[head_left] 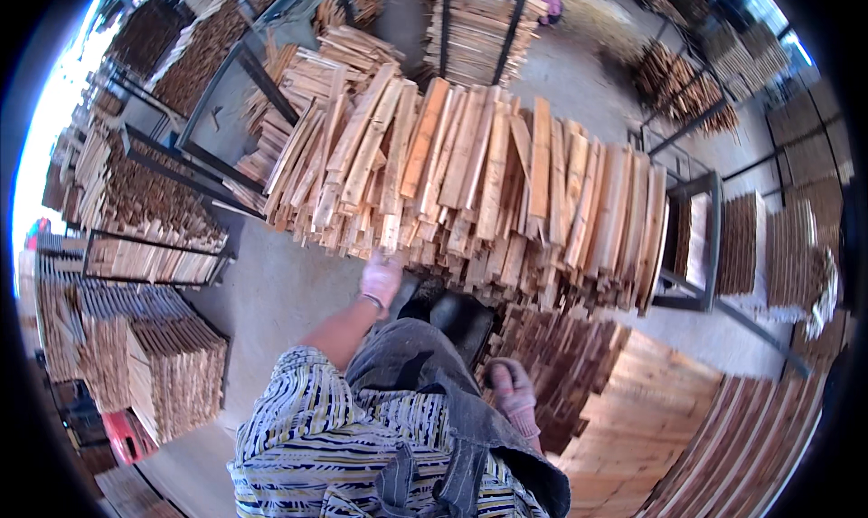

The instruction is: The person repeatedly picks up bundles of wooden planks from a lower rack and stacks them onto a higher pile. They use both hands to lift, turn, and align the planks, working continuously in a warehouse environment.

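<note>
A big loose pile of pale wooden slats (488, 170) lies in front of me, ends pointing toward me. My left hand (381, 279), in a light glove, reaches up to the near ends of the slats at the pile's lower edge; its fingers are hidden among them, so a grip is unclear. My right hand (512, 393), also gloved, hangs low by my grey apron (425, 382) with fingers curled, beside a neat stack of darker slats (561, 373). Nothing shows in it.
Black metal racks (226, 84) with stacked slats stand left and behind the pile. Bundled slat stacks (163, 364) sit at the left, flat layered boards (669, 428) at the lower right, more racks (705, 238) to the right. A red object (127, 435) lies at the lower left on the concrete floor (280, 283).
</note>
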Demonstrator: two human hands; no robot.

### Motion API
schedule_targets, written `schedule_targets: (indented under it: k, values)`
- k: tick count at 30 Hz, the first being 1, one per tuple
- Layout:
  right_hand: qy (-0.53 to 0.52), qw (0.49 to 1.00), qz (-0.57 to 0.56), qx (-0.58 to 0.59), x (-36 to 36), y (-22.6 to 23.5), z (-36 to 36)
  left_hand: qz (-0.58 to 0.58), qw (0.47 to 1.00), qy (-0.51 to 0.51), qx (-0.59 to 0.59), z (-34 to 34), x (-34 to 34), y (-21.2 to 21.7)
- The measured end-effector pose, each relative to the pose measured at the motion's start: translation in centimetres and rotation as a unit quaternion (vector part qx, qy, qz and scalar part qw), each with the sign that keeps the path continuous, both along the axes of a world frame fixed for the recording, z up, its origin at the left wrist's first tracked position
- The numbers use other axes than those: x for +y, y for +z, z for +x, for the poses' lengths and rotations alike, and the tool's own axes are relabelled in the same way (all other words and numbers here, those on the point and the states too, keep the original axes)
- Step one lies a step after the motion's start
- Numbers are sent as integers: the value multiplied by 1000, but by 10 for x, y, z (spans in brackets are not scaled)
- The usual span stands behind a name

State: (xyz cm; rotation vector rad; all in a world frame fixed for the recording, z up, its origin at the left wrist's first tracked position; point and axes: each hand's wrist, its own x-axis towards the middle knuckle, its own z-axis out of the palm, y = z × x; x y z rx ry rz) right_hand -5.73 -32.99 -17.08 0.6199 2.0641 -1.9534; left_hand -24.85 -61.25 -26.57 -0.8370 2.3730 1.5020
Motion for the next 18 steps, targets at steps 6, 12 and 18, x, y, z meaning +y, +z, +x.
schedule_targets:
  k: [6, 12, 18]
  values:
    - [133, 964, -123, -194, -44, -52, -118, -106, 992, 68, -3, -137, -158, -11]
    - [217, 949, -189, -132, -99, -185, -306, -99, 992, 70, -36, -235, -257, -80]
    - [359, 930, 52, -59, -231, -164, -538, -78, 993, 67, -61, -268, -328, -186]
